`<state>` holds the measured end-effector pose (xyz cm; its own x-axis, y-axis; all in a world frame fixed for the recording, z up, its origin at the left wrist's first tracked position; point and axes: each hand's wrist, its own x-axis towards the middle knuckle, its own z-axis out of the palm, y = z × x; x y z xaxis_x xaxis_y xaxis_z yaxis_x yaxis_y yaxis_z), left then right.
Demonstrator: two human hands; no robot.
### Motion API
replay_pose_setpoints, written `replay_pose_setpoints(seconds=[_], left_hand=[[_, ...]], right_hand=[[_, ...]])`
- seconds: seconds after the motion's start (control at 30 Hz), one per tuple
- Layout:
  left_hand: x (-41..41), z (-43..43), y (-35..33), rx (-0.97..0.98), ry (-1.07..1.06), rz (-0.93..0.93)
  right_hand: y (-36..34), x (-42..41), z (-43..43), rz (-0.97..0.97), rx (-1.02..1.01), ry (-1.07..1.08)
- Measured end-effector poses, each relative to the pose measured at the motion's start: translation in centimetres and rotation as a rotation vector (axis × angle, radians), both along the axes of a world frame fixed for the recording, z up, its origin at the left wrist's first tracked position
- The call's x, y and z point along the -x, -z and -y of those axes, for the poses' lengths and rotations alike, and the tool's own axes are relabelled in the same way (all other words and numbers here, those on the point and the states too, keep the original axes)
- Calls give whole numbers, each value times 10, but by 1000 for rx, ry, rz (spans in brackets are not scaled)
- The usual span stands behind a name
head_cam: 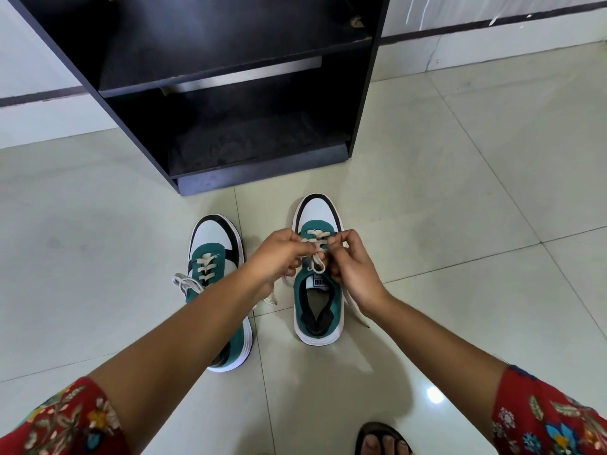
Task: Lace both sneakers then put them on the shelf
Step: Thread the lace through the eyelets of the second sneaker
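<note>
Tiled floor (460,192), both sneakers sitting before shelf (230,77); left sneaker (213,257) laced, left hand (279,254) and right hand (351,267) pinching lace (317,254), tying right sneaker (317,290); shelving remaining

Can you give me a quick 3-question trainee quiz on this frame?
1. True or false: both hands are on the lace of the right sneaker.
2. Where do the sneakers stand? A) on the shelf B) on the floor C) on a chair
3. Fill in: the left sneaker has its lace lying ____ to the side.

Key: 1 true: left hand, right hand. 2 B; the shelf holds no shoes. 3 loose.
</note>
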<state>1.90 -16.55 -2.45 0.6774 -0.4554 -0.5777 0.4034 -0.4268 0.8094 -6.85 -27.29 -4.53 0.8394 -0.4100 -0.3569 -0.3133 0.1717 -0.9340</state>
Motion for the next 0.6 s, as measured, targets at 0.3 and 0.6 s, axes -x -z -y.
replay_pose_setpoints(seconds=[0.3, 0.6], left_hand=[[5, -3, 6, 160, -209, -313], [4, -14, 9, 123, -301, -289]], right_hand=[[2, 23, -1, 81, 963, -168], [2, 18, 6, 58, -113, 145]])
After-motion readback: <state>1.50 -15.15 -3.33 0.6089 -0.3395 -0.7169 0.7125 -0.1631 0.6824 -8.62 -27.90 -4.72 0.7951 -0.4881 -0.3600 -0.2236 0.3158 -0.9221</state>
